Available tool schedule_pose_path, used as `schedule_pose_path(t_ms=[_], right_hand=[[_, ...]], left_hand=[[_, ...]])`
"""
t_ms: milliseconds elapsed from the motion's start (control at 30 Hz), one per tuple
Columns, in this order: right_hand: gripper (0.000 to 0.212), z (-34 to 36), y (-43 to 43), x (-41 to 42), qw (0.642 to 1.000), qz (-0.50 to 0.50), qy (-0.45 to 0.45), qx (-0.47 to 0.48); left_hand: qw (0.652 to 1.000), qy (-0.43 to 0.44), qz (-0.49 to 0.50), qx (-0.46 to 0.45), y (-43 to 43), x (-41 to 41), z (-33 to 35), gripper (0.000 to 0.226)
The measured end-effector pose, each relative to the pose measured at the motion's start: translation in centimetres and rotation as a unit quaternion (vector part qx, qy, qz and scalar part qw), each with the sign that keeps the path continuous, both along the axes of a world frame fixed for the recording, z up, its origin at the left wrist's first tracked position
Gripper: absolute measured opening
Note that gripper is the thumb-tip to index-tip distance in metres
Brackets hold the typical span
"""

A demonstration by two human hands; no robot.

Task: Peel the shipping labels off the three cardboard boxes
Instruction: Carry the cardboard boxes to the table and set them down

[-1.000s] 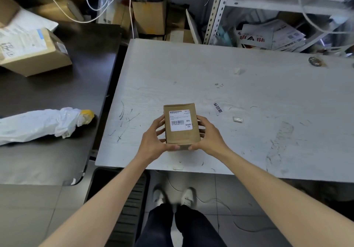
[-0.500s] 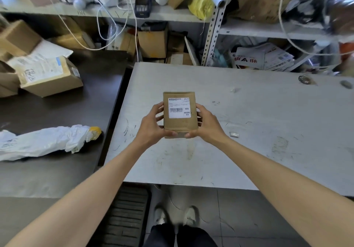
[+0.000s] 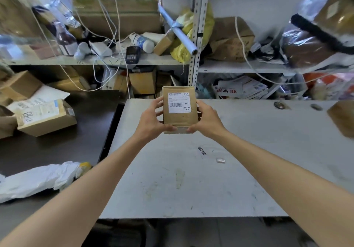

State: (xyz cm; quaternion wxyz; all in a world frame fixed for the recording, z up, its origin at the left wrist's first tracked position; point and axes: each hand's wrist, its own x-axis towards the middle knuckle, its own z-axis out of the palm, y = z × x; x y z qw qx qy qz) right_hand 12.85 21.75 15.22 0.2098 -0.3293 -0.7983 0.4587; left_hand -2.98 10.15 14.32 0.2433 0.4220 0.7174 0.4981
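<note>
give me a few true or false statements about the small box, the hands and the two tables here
1. The left hand and the right hand both grip the small brown cardboard box. True.
2. The white barcode shipping label is half peeled. False: it lies flat on the box face.
3. The box lies flat on the pale grey table. False: the hands hold it raised above the table.
4. A crumpled white plastic bag lies on the dark table at the left. True.

"MX MXRC 03" on box label (image 3: pixel 179 102)
</note>
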Motion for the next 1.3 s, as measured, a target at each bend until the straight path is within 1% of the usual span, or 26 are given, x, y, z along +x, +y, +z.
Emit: schedule_pose_path(t_ms=[100,167,233,333,500,733,833,900,967,1033,1067,1200,1300], right_hand=[[0.088,0.3,1.2,1.9,0.999,-0.033,-0.001,-0.004],[0.087,0.3,1.8,3.3,0.998,-0.066,-0.001,-0.007],[0.088,0.4,2.5,4.8,0.994,-0.111,0.002,-0.013],[0.091,0.3,3.1,7.8,0.981,-0.190,0.007,-0.023],[0.094,0.3,1.4,15.3,0.943,-0.330,0.007,-0.025],[0.100,0.8,-5.2,27.2,0.871,-0.490,-0.003,-0.025],[0.099,1.1,-9.1,31.9,0.832,-0.554,-0.002,-0.029],[0.095,1.1,-13.5,36.0,0.794,-0.608,-0.004,-0.018],[0.101,1.2,-18.2,39.7,0.760,-0.650,-0.002,-0.025],[0.097,0.9,-23.3,43.0,0.724,-0.689,0.007,-0.031],[0.091,0.8,-25.9,44.4,0.705,-0.708,0.010,-0.030],[0.086,0.9,-36.3,48.4,0.628,-0.777,0.015,-0.036],[0.088,0.9,-43.5,49.8,0.566,-0.823,0.018,-0.055]], left_hand=[[0.999,-0.003,-0.037,-0.002,2.2,1.2,0.2,0.109],[0.998,-0.021,-0.065,-0.004,4.0,2.3,0.1,0.109],[0.995,-0.037,-0.097,-0.003,6.1,3.5,0.0,0.111],[0.985,-0.033,-0.168,-0.009,9.5,5.8,0.0,0.110],[0.947,-0.048,-0.316,-0.021,13.4,12.3,0.2,0.107],[0.869,-0.063,-0.489,-0.036,13.5,25.2,0.4,0.104],[0.830,-0.060,-0.552,-0.042,12.6,31.1,0.1,0.106],[0.790,-0.050,-0.609,-0.043,10.6,36.5,0.1,0.107],[0.749,-0.035,-0.660,-0.040,7.7,41.7,0.0,0.107],[0.709,-0.028,-0.704,-0.041,4.2,46.3,-0.3,0.109],[0.688,-0.026,-0.724,-0.044,2.2,48.5,-0.4,0.109],[0.593,-0.038,-0.803,-0.055,-5.7,56.4,-1.4,0.098],[0.519,-0.013,-0.851,-0.076,-11.5,61.4,-1.6,0.108]])
